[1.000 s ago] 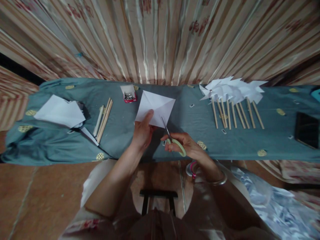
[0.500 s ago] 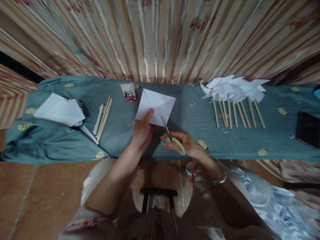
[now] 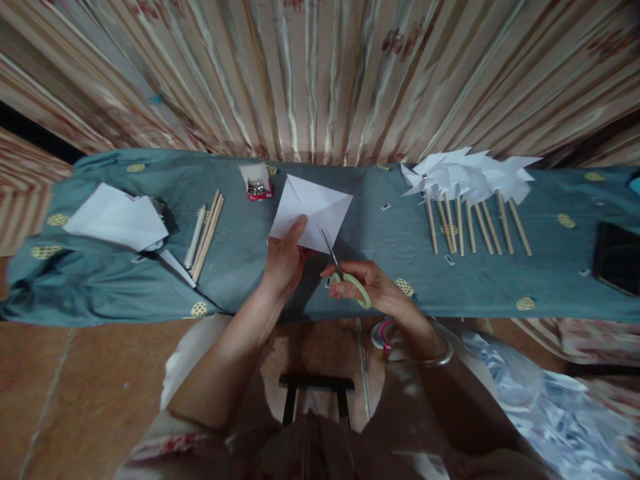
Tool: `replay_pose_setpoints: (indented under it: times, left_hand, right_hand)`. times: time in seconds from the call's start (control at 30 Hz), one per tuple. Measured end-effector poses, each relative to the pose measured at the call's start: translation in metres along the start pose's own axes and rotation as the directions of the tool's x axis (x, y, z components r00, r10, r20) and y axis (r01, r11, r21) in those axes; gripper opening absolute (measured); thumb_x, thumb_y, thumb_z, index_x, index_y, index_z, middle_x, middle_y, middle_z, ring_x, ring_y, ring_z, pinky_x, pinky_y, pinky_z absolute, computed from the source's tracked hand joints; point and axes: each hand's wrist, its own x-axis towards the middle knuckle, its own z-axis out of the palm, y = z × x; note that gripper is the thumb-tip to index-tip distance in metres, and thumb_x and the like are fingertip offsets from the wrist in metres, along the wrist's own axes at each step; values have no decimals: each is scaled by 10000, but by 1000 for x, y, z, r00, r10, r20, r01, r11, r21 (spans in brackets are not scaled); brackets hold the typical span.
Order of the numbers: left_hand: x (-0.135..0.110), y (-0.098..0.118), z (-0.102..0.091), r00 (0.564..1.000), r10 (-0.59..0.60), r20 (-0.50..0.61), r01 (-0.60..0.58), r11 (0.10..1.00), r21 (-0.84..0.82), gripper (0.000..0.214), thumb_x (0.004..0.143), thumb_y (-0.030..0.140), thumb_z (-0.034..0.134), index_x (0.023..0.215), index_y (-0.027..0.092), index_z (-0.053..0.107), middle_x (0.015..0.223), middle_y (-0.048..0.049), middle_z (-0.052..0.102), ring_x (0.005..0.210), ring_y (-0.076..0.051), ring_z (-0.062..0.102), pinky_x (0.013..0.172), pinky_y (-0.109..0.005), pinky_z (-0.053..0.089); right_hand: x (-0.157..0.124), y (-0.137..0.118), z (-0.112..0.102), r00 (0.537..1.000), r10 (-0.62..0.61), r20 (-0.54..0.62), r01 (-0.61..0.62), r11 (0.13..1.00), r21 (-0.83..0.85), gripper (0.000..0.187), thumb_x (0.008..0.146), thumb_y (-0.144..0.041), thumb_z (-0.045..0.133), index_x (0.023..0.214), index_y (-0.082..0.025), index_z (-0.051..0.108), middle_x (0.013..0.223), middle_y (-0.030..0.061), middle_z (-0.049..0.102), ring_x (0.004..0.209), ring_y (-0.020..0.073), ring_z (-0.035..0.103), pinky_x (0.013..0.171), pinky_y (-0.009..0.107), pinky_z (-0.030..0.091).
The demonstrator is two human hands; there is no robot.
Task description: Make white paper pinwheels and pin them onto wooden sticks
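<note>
My left hand (image 3: 285,261) pinches the near corner of a creased white paper square (image 3: 311,211) and holds it above the blue-grey cloth. My right hand (image 3: 367,288) grips green-handled scissors (image 3: 345,273). Their blades point up and left, with the tips on the paper's lower edge beside my left thumb.
A table under a blue-grey cloth (image 3: 480,280) runs left to right before a striped curtain. On it lie a stack of white sheets (image 3: 117,219), loose wooden sticks (image 3: 205,233), a small red box of pins (image 3: 258,186), several finished paper pinwheels (image 3: 470,193) and a dark tablet (image 3: 617,257). A black stool (image 3: 315,393) stands below.
The paper and both hands have shifted very slightly upward in view; the scissor blades sit a little further along the paper's edge. Nothing else moved.
</note>
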Motion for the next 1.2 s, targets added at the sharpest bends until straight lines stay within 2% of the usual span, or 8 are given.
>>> replay_pose_setpoints:
  times: [0.27, 0.47, 0.73, 1.0, 1.2]
  left_hand:
    - [2, -1, -1, 1000, 19, 4, -19, 1000, 17, 73, 851, 175, 602, 845, 225, 656, 878, -26, 721, 839, -218, 697, 696, -338, 556]
    - [3, -2, -5, 999, 36, 37, -38, 998, 47, 48, 807, 241, 662, 837, 211, 639, 850, -30, 714, 841, -212, 696, 644, -292, 535]
    - [1, 2, -3, 1000, 22, 19, -23, 999, 24, 76, 810, 221, 653, 886, 228, 649, 899, -40, 730, 954, -245, 701, 767, -352, 572]
    - [3, 1, -4, 1000, 18, 7, -18, 1000, 24, 46, 824, 200, 625, 852, 233, 638, 827, -21, 719, 891, -223, 713, 742, -331, 567]
    - [1, 1, -2, 1000, 2, -2, -2, 1000, 27, 73, 815, 213, 635, 884, 234, 646, 912, -31, 741, 914, -220, 712, 738, -320, 567]
  right_hand:
    - [1, 0, 0, 999, 28, -20, -27, 999, 27, 563, 661, -632, 774, 976, -170, 709, 671, -16, 630, 596, 105, 551, 567, 235, 440]
    - [2, -4, 2, 997, 74, -19, -73, 995, 75, 527, 637, -565, 818, 951, -157, 706, 628, -39, 593, 547, 78, 501, 528, 213, 397]
    - [3, -6, 5, 992, 117, -40, -108, 979, 173, 508, 562, -519, 872, 883, -164, 703, 597, -51, 602, 514, 67, 514, 498, 197, 416]
    - [5, 0, 7, 986, 159, -57, -139, 956, 259, 480, 544, -489, 886, 866, -180, 710, 612, -36, 661, 525, 85, 587, 523, 203, 483]
    - [5, 4, 6, 990, 120, -72, -107, 981, 165, 477, 571, -501, 870, 882, -174, 714, 616, -40, 642, 530, 70, 549, 518, 191, 438]
